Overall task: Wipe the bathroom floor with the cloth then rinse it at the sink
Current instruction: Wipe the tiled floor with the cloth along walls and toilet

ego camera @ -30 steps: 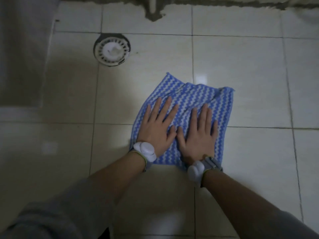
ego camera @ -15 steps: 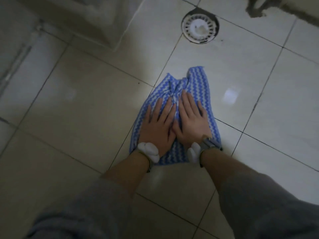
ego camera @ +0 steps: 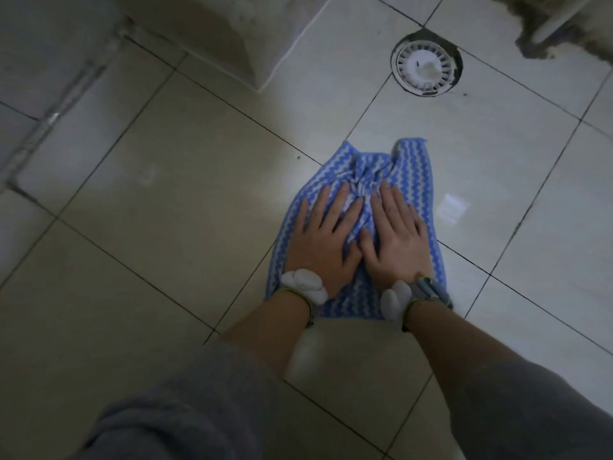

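Observation:
A blue cloth with white zigzag stripes (ego camera: 414, 167) lies on the pale tiled bathroom floor (ego camera: 199, 200). My left hand (ego camera: 323, 242) and my right hand (ego camera: 396, 242) press down on it side by side, palms flat, thumbs almost touching. The fabric is bunched into a ridge between my fingertips. Its far edge sticks out beyond my fingers and its near edge shows behind my wrists. White bands sit on both wrists. No sink is in view.
A round white floor drain (ego camera: 424, 69) sits beyond the cloth to the upper right. A white fixture base (ego camera: 238, 38) stands at the top centre. A metal floor strip (ego camera: 56, 111) runs along the left. Rough broken mortar and a pipe (ego camera: 550, 28) fill the top right corner.
The view has swung left, so the drain now lies to the upper right. My hands have drawn together and the flat cloth has narrowed and bunched between them.

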`<act>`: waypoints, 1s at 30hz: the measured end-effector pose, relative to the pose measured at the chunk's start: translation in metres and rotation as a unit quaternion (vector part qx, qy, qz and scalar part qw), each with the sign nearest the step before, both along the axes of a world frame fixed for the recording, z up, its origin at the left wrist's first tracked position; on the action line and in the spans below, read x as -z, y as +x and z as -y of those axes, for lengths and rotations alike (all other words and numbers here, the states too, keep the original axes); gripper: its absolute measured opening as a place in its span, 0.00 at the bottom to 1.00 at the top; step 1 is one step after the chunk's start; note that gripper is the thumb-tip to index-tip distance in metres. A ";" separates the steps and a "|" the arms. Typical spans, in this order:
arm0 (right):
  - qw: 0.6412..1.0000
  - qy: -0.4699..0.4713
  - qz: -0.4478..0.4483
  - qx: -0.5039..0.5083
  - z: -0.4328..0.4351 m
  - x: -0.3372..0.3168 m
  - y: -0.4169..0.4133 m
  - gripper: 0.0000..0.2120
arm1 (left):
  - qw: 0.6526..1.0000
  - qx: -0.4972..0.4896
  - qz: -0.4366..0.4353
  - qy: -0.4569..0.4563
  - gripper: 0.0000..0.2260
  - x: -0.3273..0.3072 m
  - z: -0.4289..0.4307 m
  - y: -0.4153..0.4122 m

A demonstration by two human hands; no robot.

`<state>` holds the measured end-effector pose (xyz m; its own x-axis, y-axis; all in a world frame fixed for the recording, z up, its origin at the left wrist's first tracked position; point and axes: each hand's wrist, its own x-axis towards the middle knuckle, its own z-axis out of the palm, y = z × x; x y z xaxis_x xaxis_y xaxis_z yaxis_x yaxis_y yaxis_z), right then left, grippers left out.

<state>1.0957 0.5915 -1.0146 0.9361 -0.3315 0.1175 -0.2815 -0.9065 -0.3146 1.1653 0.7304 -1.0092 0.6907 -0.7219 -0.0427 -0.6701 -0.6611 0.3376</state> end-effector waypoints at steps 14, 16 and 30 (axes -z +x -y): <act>0.955 -0.076 -0.110 -0.263 -0.085 -0.013 0.013 0.30 | 0.978 -0.206 -0.007 0.034 0.29 0.002 -0.123 -0.029; 0.944 -0.080 -0.114 -0.298 -0.126 -0.012 0.025 0.31 | 0.969 -0.243 -0.012 0.046 0.29 0.002 -0.161 -0.032; 0.919 -0.038 -0.087 -0.383 -0.258 -0.008 0.069 0.30 | 0.926 -0.373 -0.006 0.054 0.25 -0.005 -0.271 -0.024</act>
